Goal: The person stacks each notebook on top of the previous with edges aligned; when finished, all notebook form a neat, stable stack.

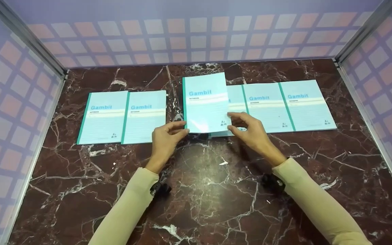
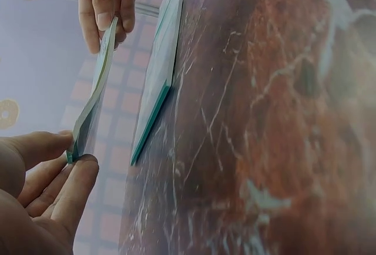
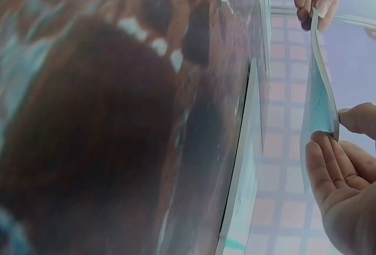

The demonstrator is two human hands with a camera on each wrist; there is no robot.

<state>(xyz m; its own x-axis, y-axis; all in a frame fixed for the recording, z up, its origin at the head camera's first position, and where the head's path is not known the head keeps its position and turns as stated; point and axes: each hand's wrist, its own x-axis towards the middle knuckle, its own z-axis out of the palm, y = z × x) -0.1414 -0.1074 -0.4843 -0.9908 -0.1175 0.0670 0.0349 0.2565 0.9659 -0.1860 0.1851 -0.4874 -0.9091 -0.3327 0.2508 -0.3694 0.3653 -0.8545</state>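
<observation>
Head view: A green-spined "Gambit" notebook [image 1: 205, 103] was held up between a person's two hands, its long axis running away from the body and both grips low on its side edges, so that most of its length lay beyond the fingers. The left hand [image 1: 166, 139] pinched the spine edge near its lower corner; the right hand [image 1: 250, 129] pinched the opposite edge, neither hand plainly the nearer. In this view the cover overlapped the first of a row of three notebooks [image 1: 265, 109] on the right; to the left, across a gap, lay a pair of notebooks [image 1: 105, 119]. Row and pair rested on a dark, white-veined tabletop [image 1: 199, 190], walled by tile-patterned panels [image 1: 200, 25].

Left wrist view: The left thumb and fingers pressed opposite faces at the spine. The held cover bowed slightly and stood clear of the surface, apart from a flat notebook [image 2: 161, 61].

Right wrist view: The right thumb and fingertips pinched the other edge from both faces, with the tabletop well apart.
</observation>
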